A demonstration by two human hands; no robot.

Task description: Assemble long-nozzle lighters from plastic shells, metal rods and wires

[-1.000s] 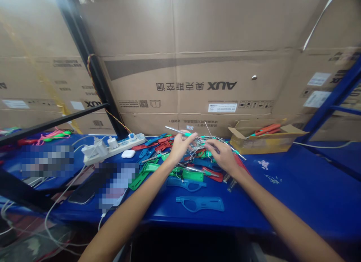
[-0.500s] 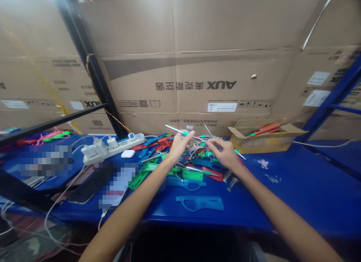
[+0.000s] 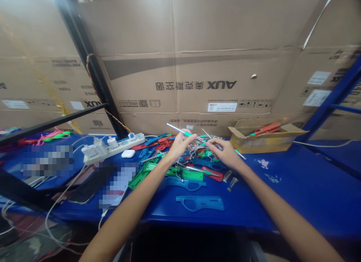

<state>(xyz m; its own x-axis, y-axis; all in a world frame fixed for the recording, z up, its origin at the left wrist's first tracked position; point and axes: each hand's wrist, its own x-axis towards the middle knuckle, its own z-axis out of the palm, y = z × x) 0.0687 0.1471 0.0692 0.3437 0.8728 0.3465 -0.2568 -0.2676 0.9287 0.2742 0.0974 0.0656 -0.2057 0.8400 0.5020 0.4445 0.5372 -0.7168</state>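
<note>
My left hand (image 3: 180,144) is closed on a metal tube (image 3: 175,128) with a green collar, which points up to the left. Beside it, my right hand (image 3: 223,151) is closed round a thin-shafted tool (image 3: 207,133), its shaft pointing up and left. The fingers of both hands nearly meet over a pile of coloured lighter parts. Below the hands lie a green shell (image 3: 192,174), a red shell (image 3: 216,174) and blue shells, one of them (image 3: 201,203) alone near the table's front edge. Two small clear parts (image 3: 232,183) rest to the right.
An open cardboard box (image 3: 262,144) with orange parts stands at the right. Small pale pieces (image 3: 263,164) lie in front of it. At the left are a power strip (image 3: 124,143) with chargers, a white case (image 3: 128,153), a phone (image 3: 91,185) and cables.
My left hand and the tube have shifted slightly right, towards my right hand. The tool's tip has moved a little left and down.
</note>
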